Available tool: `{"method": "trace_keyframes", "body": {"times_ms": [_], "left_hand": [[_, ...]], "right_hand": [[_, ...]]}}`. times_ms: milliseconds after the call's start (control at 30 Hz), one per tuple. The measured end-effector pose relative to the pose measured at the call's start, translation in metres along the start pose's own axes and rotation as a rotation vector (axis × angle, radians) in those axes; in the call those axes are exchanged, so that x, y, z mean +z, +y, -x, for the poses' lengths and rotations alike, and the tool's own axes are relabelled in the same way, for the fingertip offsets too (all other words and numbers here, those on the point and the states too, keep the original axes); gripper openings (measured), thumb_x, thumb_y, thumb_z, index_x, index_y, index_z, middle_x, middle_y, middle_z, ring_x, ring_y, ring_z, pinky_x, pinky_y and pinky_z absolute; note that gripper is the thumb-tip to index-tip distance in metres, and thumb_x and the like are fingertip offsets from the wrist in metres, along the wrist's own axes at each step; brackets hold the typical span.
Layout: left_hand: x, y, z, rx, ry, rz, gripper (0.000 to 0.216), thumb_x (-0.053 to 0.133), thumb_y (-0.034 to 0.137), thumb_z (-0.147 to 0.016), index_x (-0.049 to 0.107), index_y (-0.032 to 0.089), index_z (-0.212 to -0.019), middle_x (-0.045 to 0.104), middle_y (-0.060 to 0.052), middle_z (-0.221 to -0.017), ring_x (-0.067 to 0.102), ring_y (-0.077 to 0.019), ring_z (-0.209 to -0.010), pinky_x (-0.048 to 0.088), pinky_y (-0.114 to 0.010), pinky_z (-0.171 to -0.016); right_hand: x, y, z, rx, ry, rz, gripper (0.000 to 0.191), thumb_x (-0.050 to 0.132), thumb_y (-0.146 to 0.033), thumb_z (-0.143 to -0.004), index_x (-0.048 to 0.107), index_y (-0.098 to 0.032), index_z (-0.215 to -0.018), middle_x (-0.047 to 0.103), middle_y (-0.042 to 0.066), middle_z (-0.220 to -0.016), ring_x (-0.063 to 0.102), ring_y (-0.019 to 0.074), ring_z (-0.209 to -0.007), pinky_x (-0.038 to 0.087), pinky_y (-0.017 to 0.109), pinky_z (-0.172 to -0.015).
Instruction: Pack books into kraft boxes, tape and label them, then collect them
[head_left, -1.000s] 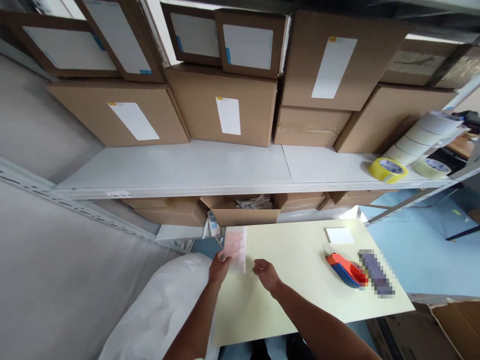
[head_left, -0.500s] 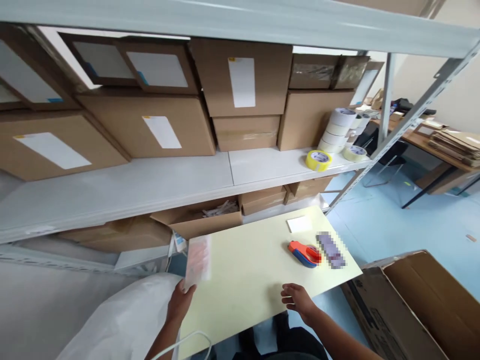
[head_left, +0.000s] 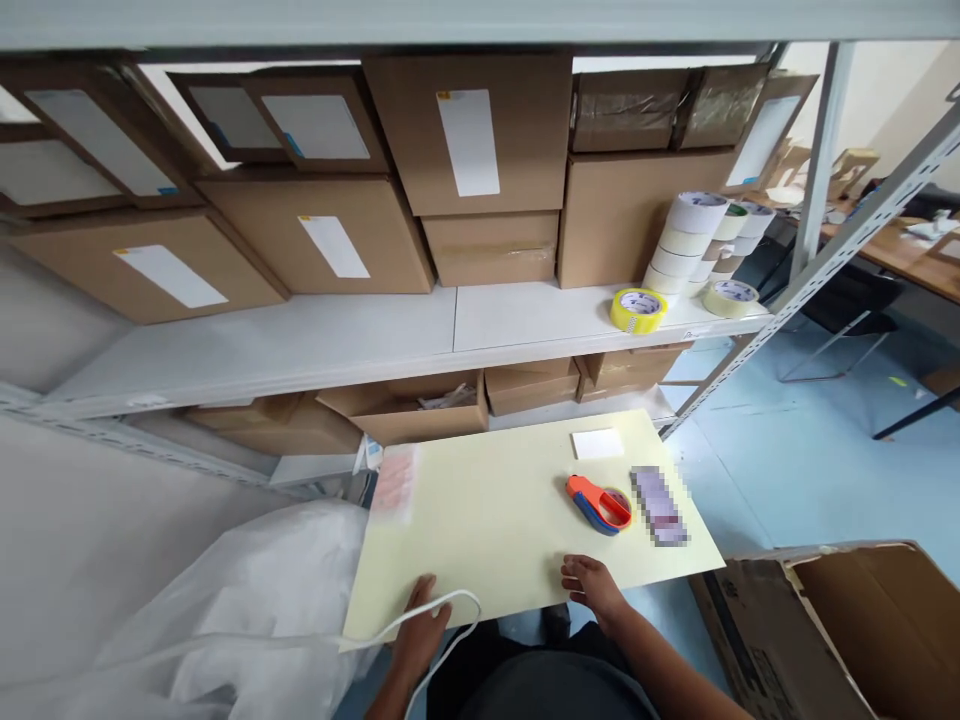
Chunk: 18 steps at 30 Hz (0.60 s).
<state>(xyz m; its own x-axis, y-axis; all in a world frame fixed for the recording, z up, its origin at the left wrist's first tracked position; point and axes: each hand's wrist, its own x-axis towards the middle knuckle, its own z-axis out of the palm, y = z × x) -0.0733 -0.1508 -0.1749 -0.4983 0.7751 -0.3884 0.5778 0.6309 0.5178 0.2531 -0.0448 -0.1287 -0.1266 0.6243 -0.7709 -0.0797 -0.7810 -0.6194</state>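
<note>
My left hand (head_left: 421,622) is above the front edge of the pale yellow tabletop (head_left: 487,520), fingers loosely extended, holding nothing I can see. A white cable (head_left: 397,622) loops across it. At the table's far left corner lies a clear plastic packet with pinkish-red contents (head_left: 394,482), apart from the hand. My right hand (head_left: 591,583) hovers near the front edge, its fingers slightly curled and apart, with nothing in them. The nearest thing to it is a red and blue tape dispenser (head_left: 596,505). Beside that lie a pixelated purple rectangle (head_left: 658,505) and a white card (head_left: 598,443).
Behind the table stands a grey metal shelf (head_left: 360,335) with cardboard boxes (head_left: 495,140), stacked tape rolls (head_left: 679,240) and a yellow tape roll (head_left: 637,312). An open cardboard box (head_left: 780,640) sits at lower right. White plastic sheeting (head_left: 277,590) bulges at lower left.
My left hand has let go of the plastic packet, which now lies on the far left corner, and has drawn back towards the front edge. My right hand has hardly moved. The view has shifted slightly.
</note>
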Motion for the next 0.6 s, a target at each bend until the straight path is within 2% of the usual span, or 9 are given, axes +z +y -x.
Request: {"method": "trace_keyframes", "body": {"times_ms": [167,300,367,433,533,600], "left_hand": [[-0.01,0.023,0.01,0.034,-0.134,-0.024,0.059,0.062,0.031,-0.07,0.063,0.018,-0.127,0.062,-0.014,-0.144,0.047,-0.0307,-0.145,0.032,-0.037,-0.124],[-0.017,0.034,0.014,0.052,-0.208,-0.136,0.067,0.062,0.031,-0.07,0.06,0.015,-0.135,0.062,-0.014,-0.146,0.039,-0.0306,-0.151,0.026,-0.04,-0.127],[-0.019,0.037,0.017,0.042,-0.253,-0.189,0.074,0.061,0.031,-0.07,0.056,0.01,-0.141,0.056,-0.016,-0.152,0.035,-0.0309,-0.152,0.024,-0.039,-0.128],[-0.019,0.039,0.019,0.006,-0.273,-0.209,0.083,0.06,0.03,-0.07,0.049,0.004,-0.148,0.047,-0.018,-0.159,0.029,-0.0315,-0.155,0.021,-0.038,-0.128],[-0.017,0.044,0.024,-0.032,-0.296,-0.215,0.089,0.059,0.024,-0.073,0.036,-0.001,-0.155,0.031,-0.021,-0.166,0.02,-0.031,-0.158,0.019,-0.037,-0.129],[-0.016,0.049,0.027,-0.044,-0.303,-0.192,0.088,0.063,0.02,-0.075,0.034,-0.001,-0.156,0.024,-0.023,-0.168,0.017,-0.0314,-0.158,0.019,-0.038,-0.129]], "right_hand": [[-0.009,-0.005,-0.009,-0.067,-0.001,0.135,0.044,0.085,-0.039,-0.06,0.076,-0.017,-0.098,0.073,0.01,-0.092,0.068,0.0258,-0.091,0.05,0.033,-0.072],[-0.007,-0.008,-0.02,-0.152,-0.077,0.278,0.055,0.081,-0.043,-0.062,0.076,-0.017,-0.111,0.073,0.016,-0.12,0.066,0.0321,-0.114,0.053,0.038,-0.087],[-0.002,-0.007,-0.026,-0.205,-0.11,0.382,0.061,0.076,-0.043,-0.064,0.074,-0.014,-0.118,0.067,0.019,-0.136,0.061,0.0338,-0.127,0.051,0.04,-0.099],[0.007,-0.006,-0.031,-0.248,-0.132,0.491,0.066,0.071,-0.041,-0.066,0.072,-0.01,-0.125,0.064,0.02,-0.141,0.058,0.0341,-0.134,0.046,0.04,-0.109],[0.022,-0.002,-0.037,-0.283,-0.149,0.623,0.068,0.064,-0.038,-0.069,0.069,-0.007,-0.13,0.064,0.021,-0.141,0.058,0.0344,-0.135,0.044,0.04,-0.113],[0.03,0.0,-0.04,-0.306,-0.14,0.718,0.066,0.062,-0.035,-0.069,0.069,-0.007,-0.129,0.065,0.02,-0.14,0.059,0.0345,-0.134,0.045,0.04,-0.112]]}}
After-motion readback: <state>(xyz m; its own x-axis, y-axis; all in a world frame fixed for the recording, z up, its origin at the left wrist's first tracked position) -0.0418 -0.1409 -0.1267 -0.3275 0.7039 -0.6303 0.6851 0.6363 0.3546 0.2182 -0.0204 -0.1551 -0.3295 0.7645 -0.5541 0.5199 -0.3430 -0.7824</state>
